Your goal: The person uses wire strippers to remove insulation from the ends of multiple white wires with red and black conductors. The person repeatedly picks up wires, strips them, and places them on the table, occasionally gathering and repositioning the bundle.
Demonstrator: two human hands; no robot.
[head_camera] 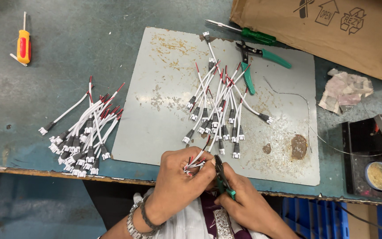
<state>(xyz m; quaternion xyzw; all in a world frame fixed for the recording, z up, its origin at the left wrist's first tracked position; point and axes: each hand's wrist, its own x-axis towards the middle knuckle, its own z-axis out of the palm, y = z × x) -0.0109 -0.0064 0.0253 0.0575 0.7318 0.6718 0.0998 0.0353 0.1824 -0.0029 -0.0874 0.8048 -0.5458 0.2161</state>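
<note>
Left hand (180, 177) is closed on a small bunch of white two-wire leads with red tips (195, 163), held at the near edge of the tabletop (67, 53). Right hand (244, 199) is clamped on green-handled black cutters (220, 175), just right of the bunch. Wire ends point right, into the cutter nose; right hand is nearer.

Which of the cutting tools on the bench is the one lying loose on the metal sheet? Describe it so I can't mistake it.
Start at the grey metal sheet and go to its top right part, below the cardboard box. The wire cutters lie there open, beside the loose wire leads. Unlike the green-handled screwdriver just above, they have two green handles and black blades.
</note>
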